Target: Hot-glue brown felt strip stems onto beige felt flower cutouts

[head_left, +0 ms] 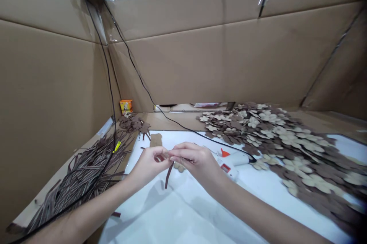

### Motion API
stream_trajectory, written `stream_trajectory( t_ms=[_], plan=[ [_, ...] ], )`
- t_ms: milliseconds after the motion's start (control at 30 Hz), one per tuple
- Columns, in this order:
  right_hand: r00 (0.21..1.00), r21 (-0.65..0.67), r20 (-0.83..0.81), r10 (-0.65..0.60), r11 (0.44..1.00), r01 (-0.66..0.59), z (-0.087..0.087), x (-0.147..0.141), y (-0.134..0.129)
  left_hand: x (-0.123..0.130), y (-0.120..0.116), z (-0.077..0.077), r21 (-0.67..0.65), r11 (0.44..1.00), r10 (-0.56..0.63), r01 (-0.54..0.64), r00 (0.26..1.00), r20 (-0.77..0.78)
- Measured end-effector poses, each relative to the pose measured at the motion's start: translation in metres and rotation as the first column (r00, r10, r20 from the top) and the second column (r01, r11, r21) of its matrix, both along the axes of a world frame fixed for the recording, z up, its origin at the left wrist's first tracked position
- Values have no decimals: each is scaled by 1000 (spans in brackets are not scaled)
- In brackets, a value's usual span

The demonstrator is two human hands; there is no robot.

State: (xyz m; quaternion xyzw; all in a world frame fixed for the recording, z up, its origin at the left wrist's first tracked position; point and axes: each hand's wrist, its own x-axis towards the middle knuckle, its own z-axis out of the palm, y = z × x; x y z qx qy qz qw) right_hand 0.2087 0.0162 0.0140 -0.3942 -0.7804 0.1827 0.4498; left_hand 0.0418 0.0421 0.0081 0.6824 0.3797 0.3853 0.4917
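My left hand (153, 163) and my right hand (195, 159) meet fingertip to fingertip above the white work surface. Both are closed in a pinch on a thin brown strip (169, 176), whose free end hangs down between them. Fingers hide the rest of the strip. Just under my right fingers a pale flower-shaped cutout (179, 167) shows in part. Behind my left hand lies a small brown cardboard piece (156, 139). To the right of my right hand rests a white glue gun (235, 158) with an orange-red trigger, its black cord running off to the upper left.
A heap of brown and cream flower cutouts (275, 129) spreads along the right. Many thin strips (83, 175) pile up at left, near a yellow tag (117, 147) on a black cable. An orange box (126, 106) stands in the back corner. Cardboard walls (177, 60) enclose the surface.
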Motion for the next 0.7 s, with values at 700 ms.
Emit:
stream_trajectory(
  t_ms=[700],
  plan=[
    [989,-245,-140,40,967,-74,-2,-2,-3,-8,-12,3,-164,984,104,-76,980,171]
  ],
)
